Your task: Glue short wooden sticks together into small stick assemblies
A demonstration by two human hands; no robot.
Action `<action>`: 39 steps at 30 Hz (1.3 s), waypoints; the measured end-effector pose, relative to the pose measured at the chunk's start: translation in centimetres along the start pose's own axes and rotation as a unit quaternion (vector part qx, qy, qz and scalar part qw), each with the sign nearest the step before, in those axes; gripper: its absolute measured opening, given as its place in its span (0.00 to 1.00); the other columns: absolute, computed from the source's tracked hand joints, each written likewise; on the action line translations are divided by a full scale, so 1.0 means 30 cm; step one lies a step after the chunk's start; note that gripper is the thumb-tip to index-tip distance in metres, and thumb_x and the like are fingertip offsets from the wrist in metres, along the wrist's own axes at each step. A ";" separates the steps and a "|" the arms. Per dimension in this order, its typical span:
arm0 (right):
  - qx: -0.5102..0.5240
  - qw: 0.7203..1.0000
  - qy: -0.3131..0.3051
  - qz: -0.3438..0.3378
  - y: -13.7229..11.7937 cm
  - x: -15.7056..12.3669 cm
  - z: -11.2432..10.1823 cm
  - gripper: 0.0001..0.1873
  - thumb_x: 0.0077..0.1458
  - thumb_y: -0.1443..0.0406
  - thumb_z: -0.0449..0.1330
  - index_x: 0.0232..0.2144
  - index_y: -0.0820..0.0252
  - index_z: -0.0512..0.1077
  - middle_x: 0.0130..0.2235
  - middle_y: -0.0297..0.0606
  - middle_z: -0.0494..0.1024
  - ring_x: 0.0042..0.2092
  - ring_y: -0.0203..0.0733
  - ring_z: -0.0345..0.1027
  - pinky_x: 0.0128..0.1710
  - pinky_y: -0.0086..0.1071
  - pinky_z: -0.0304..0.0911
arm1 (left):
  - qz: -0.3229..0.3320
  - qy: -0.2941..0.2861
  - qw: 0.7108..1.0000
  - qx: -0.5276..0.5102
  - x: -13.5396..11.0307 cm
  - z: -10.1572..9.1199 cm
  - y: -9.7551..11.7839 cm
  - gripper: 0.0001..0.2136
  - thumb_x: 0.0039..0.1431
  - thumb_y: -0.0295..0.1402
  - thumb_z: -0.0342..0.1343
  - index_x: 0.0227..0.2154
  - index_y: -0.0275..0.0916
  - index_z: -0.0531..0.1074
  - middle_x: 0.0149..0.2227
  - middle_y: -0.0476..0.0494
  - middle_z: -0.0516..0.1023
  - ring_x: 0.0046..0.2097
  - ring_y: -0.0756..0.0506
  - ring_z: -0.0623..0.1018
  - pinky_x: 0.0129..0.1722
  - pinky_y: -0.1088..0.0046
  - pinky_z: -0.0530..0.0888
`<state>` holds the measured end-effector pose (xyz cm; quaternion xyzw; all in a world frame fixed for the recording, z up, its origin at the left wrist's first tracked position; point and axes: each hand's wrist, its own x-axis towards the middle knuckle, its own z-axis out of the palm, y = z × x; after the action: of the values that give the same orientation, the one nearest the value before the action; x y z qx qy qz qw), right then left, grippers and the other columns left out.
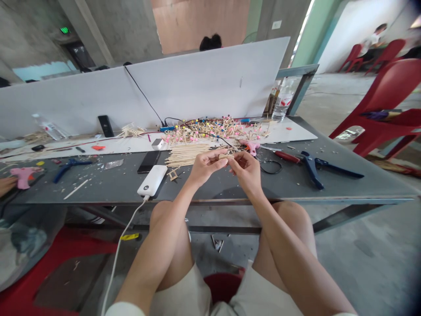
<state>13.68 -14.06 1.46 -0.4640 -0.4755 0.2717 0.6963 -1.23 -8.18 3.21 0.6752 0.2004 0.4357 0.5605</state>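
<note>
My left hand [206, 166] and my right hand [246, 170] meet over the front of the grey table. Between their fingertips both pinch a small piece of wooden sticks [226, 156]; its exact form is partly hidden by the fingers. Just behind my left hand lies a row of wooden sticks [184, 154] side by side. A small frame of glued sticks [173, 174] rests left of that hand. Close behind my right hand is a pink glue gun [252, 147], its cable looping to the right.
A heap of sticks with coloured tips [213, 129] lies along the white partition [197, 83]. Blue-handled cutters [312, 170] and a red-handled tool [287, 156] are at right. A white power bank [152, 181] and dark phone [148, 162] sit left. Another person's hand [6, 185] shows far left.
</note>
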 end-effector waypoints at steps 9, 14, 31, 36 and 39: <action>-0.017 1.000 -0.002 0.006 0.031 0.011 -0.004 0.15 0.52 0.54 0.68 0.31 0.58 0.71 0.26 0.32 0.74 0.23 0.35 0.67 0.21 0.28 0.60 | -0.007 0.006 1.000 0.003 0.005 -0.005 -0.004 0.25 0.52 0.42 0.69 0.50 0.34 0.78 0.38 0.39 0.83 0.36 0.47 0.80 0.41 0.68 0.76; 0.021 1.000 -0.014 0.009 0.023 0.008 -0.005 0.15 0.52 0.53 0.67 0.32 0.58 0.72 0.26 0.33 0.75 0.23 0.35 0.67 0.21 0.29 0.61 | -0.004 0.004 1.000 -0.007 0.006 -0.007 -0.007 0.24 0.52 0.41 0.69 0.50 0.34 0.78 0.40 0.39 0.83 0.37 0.47 0.81 0.42 0.67 0.76; -0.013 1.000 -0.007 0.014 0.027 0.011 -0.007 0.18 0.50 0.51 0.68 0.30 0.58 0.71 0.24 0.32 0.74 0.22 0.35 0.66 0.19 0.28 0.60 | -0.003 0.006 1.000 0.004 0.003 0.000 -0.003 0.25 0.52 0.44 0.69 0.50 0.34 0.78 0.37 0.40 0.84 0.35 0.45 0.81 0.41 0.67 0.77; 0.017 0.999 -0.024 0.034 0.010 0.006 -0.007 0.19 0.51 0.50 0.68 0.31 0.58 0.71 0.26 0.34 0.77 0.22 0.36 0.67 0.21 0.29 0.62 | -0.014 0.007 1.000 0.005 0.008 -0.001 -0.001 0.26 0.52 0.45 0.68 0.50 0.34 0.78 0.38 0.38 0.84 0.36 0.44 0.82 0.42 0.66 0.77; 0.023 0.998 -0.026 0.044 0.009 0.007 -0.007 0.19 0.50 0.50 0.68 0.31 0.58 0.71 0.26 0.35 0.77 0.23 0.36 0.67 0.21 0.29 0.63 | -0.022 0.006 1.000 0.005 0.009 -0.004 -0.003 0.26 0.52 0.45 0.68 0.50 0.34 0.78 0.37 0.38 0.84 0.36 0.44 0.82 0.42 0.66 0.77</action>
<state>13.96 -13.86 1.27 -0.4613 -0.4665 0.3251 0.6811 -1.16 -7.87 3.22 0.6708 0.2210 0.4261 0.5654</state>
